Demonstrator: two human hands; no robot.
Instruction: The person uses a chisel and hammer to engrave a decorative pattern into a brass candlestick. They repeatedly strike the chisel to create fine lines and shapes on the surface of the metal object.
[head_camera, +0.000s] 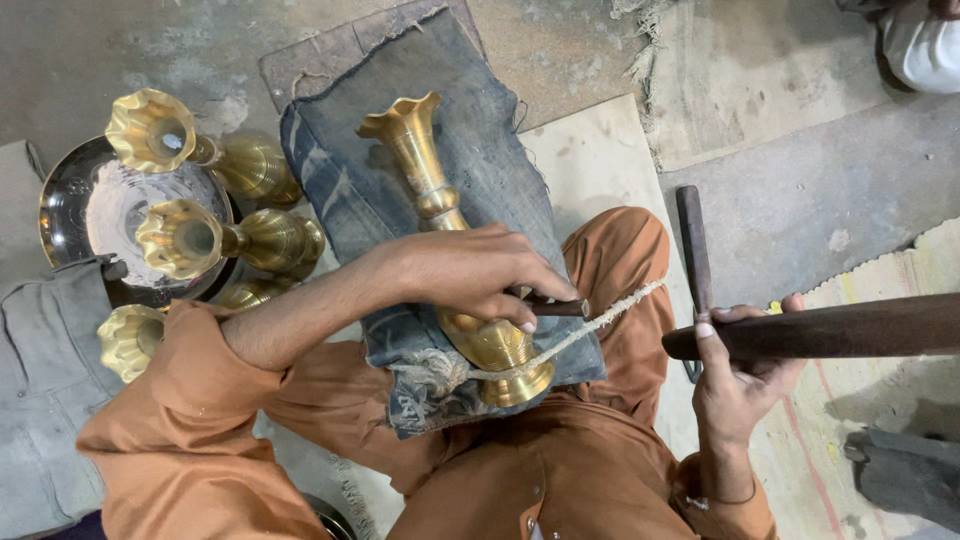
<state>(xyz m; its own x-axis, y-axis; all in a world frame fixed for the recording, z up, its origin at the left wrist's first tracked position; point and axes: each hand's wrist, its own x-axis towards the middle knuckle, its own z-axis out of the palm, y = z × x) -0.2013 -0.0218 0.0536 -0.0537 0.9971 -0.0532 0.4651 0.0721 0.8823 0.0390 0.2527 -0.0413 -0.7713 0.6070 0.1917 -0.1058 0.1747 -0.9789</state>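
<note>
From the head camera, looking straight down, the person sits on the floor in loose orange clothing. The left hand (470, 272) reaches across from the left, forearm bare below a pushed-up sleeve, palm down and fingers curled over the lower body of a brass vase (440, 200). Those fingers are closed around a short dark punch (558, 307), pinching it so that its tip meets the vase just above the foot. The right hand (735, 375) is held out to the right side, wrist bent, fingers wrapped tight around a long dark wooden mallet (850, 325) that lies almost level and runs out of the picture to the right. A second dark wooden handle (693, 245) stands nearly upright just behind that hand.

The vase lies on its side over the person's lap, fluted mouth pointing away, round foot toward the body. It is polished yellow metal with a slim neck, a ringed knob and a swelling base. Under it is a worn, frayed blue denim cloth (400, 180), and a pale twisted cord (590, 325) crosses the foot of the vase and runs to the right.

To the left, a round shiny steel tray (70, 210) sits on the dusty concrete floor. Across it and beside it lie several more brass vases (190, 150) of the same fluted shape, mouths facing left and up.
</note>
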